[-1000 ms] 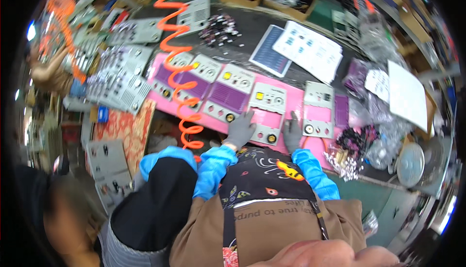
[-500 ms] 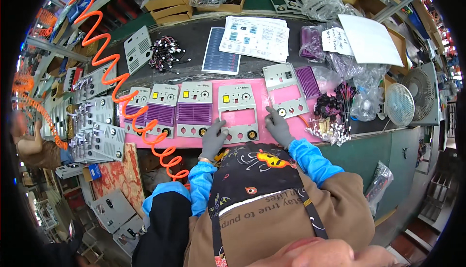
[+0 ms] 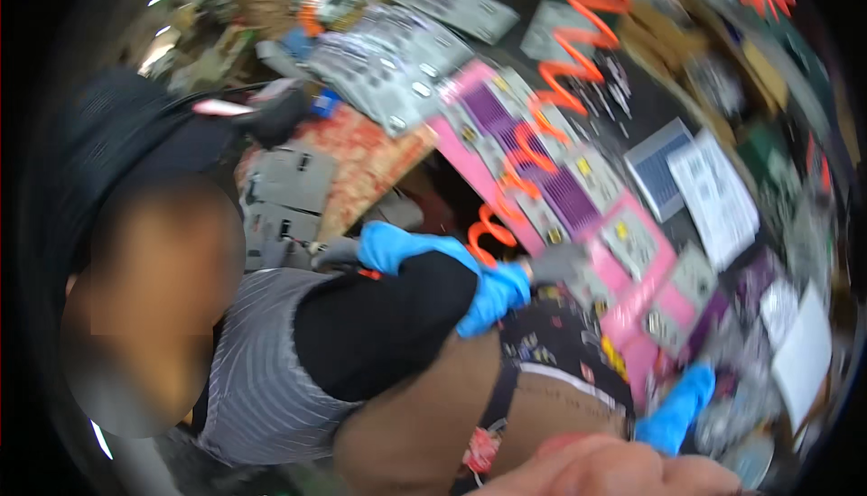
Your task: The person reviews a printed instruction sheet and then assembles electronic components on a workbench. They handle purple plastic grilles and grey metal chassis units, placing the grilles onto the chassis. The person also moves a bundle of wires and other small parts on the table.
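The picture is motion-blurred. My left hand [image 3: 555,261], in a grey glove with a blue sleeve cover, lies at the near edge of a long pink tray [image 3: 470,157] that carries several grey control panels [image 3: 632,241]; its fingers look spread and hold nothing. An orange coiled hose [image 3: 528,157] runs across the tray to just beside that hand. Only the blue sleeve [image 3: 677,406] of my right arm shows, by the tray's right end; the hand itself is lost in blur.
A person in a black cap and a striped top stands close at my left. Their black-sleeved arm crosses in front of mine and their grey-gloved hand [image 3: 334,252] reaches toward grey panels [image 3: 284,180] lower down. White sheets [image 3: 718,194] and more panels [image 3: 388,63] lie beyond the tray.
The view has swung sharply left and tilted, so the tray now runs diagonally and the neighbouring person fills the left side. My hands stay at the tray's near edge.
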Motion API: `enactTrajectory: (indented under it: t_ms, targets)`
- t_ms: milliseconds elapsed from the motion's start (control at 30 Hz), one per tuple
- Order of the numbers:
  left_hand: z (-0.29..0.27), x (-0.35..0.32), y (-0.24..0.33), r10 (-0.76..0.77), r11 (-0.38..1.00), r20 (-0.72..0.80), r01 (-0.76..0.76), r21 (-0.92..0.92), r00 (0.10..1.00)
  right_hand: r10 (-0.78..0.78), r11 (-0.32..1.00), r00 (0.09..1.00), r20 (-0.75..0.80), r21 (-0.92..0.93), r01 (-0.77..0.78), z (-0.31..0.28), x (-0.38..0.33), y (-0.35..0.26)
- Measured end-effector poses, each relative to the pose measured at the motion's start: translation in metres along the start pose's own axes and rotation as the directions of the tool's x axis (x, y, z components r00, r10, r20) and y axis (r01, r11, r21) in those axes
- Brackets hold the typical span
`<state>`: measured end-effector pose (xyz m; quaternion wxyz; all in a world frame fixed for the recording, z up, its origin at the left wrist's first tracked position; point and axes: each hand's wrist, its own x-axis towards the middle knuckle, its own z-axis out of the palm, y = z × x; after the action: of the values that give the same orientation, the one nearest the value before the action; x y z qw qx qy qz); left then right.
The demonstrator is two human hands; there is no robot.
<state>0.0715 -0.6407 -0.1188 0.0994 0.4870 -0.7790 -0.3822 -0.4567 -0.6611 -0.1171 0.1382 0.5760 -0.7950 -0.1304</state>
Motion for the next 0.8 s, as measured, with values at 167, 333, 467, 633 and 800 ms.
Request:
enactTrajectory:
  t_ms: [167, 333, 467, 633, 800]
  targets:
    - [-0.023, -0.006, 0.033, -0.106, 0.99, 0.039, 0.109, -0.093, 0.994, 0.142, 0.987, 0.924, 0.356, 0.018, -0.158, -0.146, -0.027, -0.029]
    - [-0.029, -0.018, 0.065, -0.194, 0.972, -0.173, 0.166, -0.165, 0.966, 0.099, 0.92, 0.848, 0.52, 0.276, -0.277, -0.101, -0.003, -0.006]
    - [-0.035, -0.009, 0.072, -0.094, 0.989, -0.212, 0.066, -0.135, 0.973, 0.112, 0.752, 0.904, 0.413, 0.559, -0.349, -0.035, -0.004, 0.024]
    - [-0.054, -0.021, 0.082, -0.066, 0.995, -0.217, 0.047, -0.093, 0.974, -0.009, 0.524, 0.889, 0.458, 0.759, -0.386, 0.024, 0.013, 0.048]
    - [-0.096, 0.002, 0.099, -0.009, 0.999, -0.249, 0.0, -0.036, 0.968, 0.213, 0.663, 0.939, 0.269, 0.666, -0.341, -0.043, -0.007, 0.066]
